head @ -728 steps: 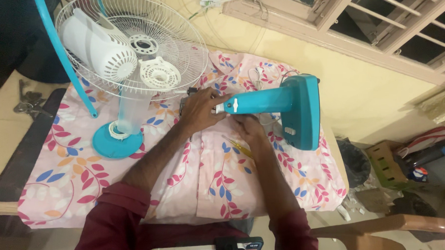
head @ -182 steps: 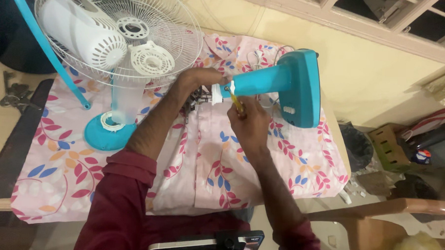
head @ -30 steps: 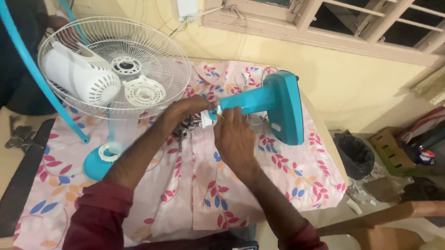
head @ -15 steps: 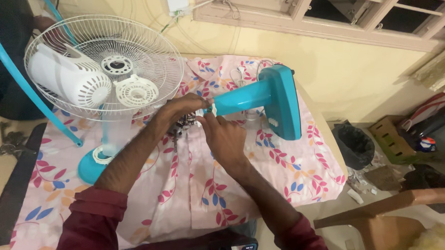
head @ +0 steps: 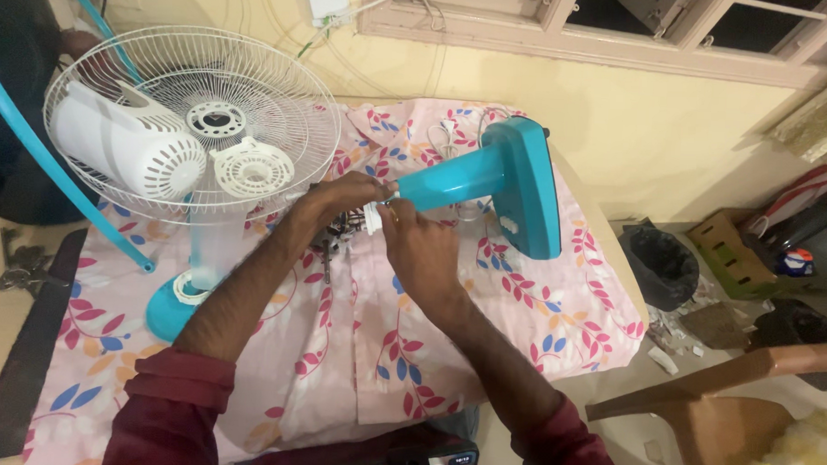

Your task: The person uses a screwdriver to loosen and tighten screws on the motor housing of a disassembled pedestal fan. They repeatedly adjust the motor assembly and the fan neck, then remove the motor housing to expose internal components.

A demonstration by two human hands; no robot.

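The teal fan stand (head: 488,185) lies tipped on its side on the pink floral cloth (head: 557,311) that covers the table, its flat base toward the wall and its neck toward the person. Both hands meet at the neck's open end. The left hand (head: 346,198) is closed around the tip of the neck from the far side, its fingers curled over a small white fitting (head: 375,217) there. The right hand (head: 413,251) comes in from below with thumb and fingers pinched on the same white fitting; whether it holds anything more cannot be told. Just under the hands, a cluster of small dark metal parts (head: 332,243) rests on the cloth. To the left stands the white wire fan guard (head: 281,99) with the white motor housing (head: 128,149) against it, set on a teal round piece (head: 168,311). A dark flat strip (head: 29,347) lies along the table's left edge. A brown plastic chair (head: 728,408) sits at lower right.
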